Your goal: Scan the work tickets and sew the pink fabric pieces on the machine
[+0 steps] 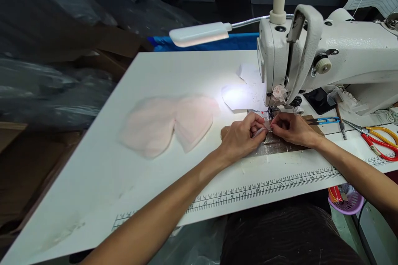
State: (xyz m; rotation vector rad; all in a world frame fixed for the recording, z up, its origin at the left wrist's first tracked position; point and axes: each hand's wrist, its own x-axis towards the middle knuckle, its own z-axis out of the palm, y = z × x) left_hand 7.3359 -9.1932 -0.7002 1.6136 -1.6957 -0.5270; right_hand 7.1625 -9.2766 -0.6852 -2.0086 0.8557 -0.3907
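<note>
Just in front of the sewing machine's (314,49) presser foot (273,112), my two hands meet, fingertips a little apart. My left hand (244,136) is closed, with a small pale piece of fabric (260,132) between thumb and fingers. Thumb and forefinger of my right hand (291,128) are pinched together beside it; what they grip is too small to make out. Under both hands lies a shiny metal plate (267,149) with brown tape. Sheer pale pink fabric pieces (152,126) rest on the white table to the left.
A lamp (200,33) lights white paper pieces (241,97) behind my hands. To the right lie blue thread snips (325,120) and scissors with red and yellow handles (381,138). A ruler strip (258,190) runs along the front edge; a purple basket (350,203) sits below.
</note>
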